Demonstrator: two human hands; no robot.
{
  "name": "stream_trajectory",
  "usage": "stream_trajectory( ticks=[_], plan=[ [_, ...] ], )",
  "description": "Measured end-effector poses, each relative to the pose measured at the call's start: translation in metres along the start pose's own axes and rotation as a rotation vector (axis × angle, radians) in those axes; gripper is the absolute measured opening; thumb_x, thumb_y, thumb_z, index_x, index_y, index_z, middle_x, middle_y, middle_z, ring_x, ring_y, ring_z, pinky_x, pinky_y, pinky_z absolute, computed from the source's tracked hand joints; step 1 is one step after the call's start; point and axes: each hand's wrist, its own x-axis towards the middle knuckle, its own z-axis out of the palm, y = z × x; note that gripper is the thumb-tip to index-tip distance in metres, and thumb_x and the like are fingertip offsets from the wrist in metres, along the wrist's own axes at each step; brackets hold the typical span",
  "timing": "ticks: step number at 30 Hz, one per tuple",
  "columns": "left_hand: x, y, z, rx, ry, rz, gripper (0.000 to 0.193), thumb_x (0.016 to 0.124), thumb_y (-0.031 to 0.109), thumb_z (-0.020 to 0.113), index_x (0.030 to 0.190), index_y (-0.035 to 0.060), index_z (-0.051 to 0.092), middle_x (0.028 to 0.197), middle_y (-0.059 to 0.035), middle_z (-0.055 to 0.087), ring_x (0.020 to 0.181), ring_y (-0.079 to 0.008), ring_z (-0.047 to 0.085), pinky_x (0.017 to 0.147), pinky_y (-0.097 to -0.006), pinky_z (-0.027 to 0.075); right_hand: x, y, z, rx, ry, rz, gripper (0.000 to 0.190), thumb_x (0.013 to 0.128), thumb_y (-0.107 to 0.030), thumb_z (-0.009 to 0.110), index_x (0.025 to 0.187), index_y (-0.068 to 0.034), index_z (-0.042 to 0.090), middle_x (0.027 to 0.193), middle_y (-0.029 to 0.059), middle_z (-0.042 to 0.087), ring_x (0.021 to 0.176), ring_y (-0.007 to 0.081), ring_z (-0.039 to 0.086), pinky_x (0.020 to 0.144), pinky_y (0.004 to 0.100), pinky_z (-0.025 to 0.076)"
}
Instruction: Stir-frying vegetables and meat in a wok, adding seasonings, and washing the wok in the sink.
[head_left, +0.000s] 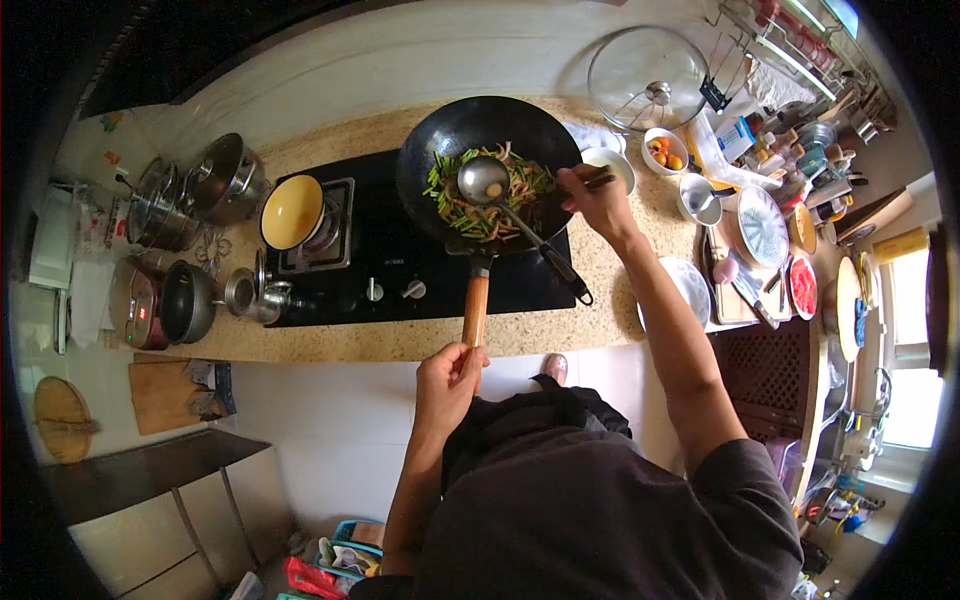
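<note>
A black wok (431, 135) sits on the right side of the hob, holding cut green stems mixed with thin pale and brownish strips (457, 217). My left hand (452, 367) is closed around the end of its wooden handle (475, 307). A metal ladle (482, 178) rests in the wok with its bowl over the food; its black-ended handle leans across the near right rim, and neither hand touches it. My right hand (598, 199) is over the wok's right rim, gripping a dark brown thing whose shape is blurred, possibly a utensil.
A yellow-lined pan (292, 213) stands on the left burner, with steel pots (225, 180) beyond. Right of the wok are a white bowl (619, 166), a bowl of small orange fruits or tomatoes (665, 152), a glass lid (622, 75) and a knife (754, 301) on a cutting board.
</note>
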Motion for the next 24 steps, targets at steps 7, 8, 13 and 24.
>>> stream_trajectory(
  ticks=[7,8,13,24],
  plan=[
    [-0.014,-0.002,-0.014,0.011,0.087,-0.072,0.023,0.096,0.016,0.058,0.082,-0.0014,0.064,0.066,-0.0009,0.060,0.053,-0.0041,0.049,0.049,-0.0197,0.037,0.007,-0.009,-0.012,-0.098,0.227,-0.093,0.031,0.093,-0.025,0.062,0.082,0.004,0.064,0.064,0.0115,0.063,0.053,0.0168,0.063,0.049,0.0305,0.048],
    [-0.015,-0.001,-0.016,0.010,0.088,-0.072,0.023,0.096,0.016,0.058,0.082,-0.0014,0.064,0.066,-0.0009,0.060,0.053,-0.0041,0.049,0.049,-0.0197,0.037,0.010,-0.008,-0.011,-0.189,0.190,-0.137,0.031,0.093,-0.025,0.062,0.083,0.004,0.065,0.064,0.0130,0.063,0.054,0.0178,0.064,0.050,0.0305,0.048],
    [-0.019,-0.012,-0.018,0.004,0.100,-0.088,0.023,0.096,0.016,0.058,0.084,-0.0025,0.064,0.066,-0.0007,0.060,0.053,-0.0043,0.048,0.049,-0.0198,0.038,0.023,-0.005,-0.005,-0.229,0.155,-0.133,0.030,0.093,-0.025,0.062,0.087,0.004,0.066,0.067,0.0118,0.065,0.058,0.0162,0.066,0.054,0.0277,0.049],
    [-0.020,-0.015,-0.024,-0.030,0.107,-0.087,0.022,0.095,0.015,0.059,0.085,-0.0038,0.063,0.068,-0.0021,0.061,0.055,-0.0044,0.049,0.050,-0.0196,0.039,0.028,0.017,-0.006,-0.212,0.193,-0.193,0.029,0.093,-0.024,0.061,0.083,0.002,0.066,0.063,0.0116,0.066,0.055,0.0167,0.065,0.053,0.0306,0.048]
  ],
)
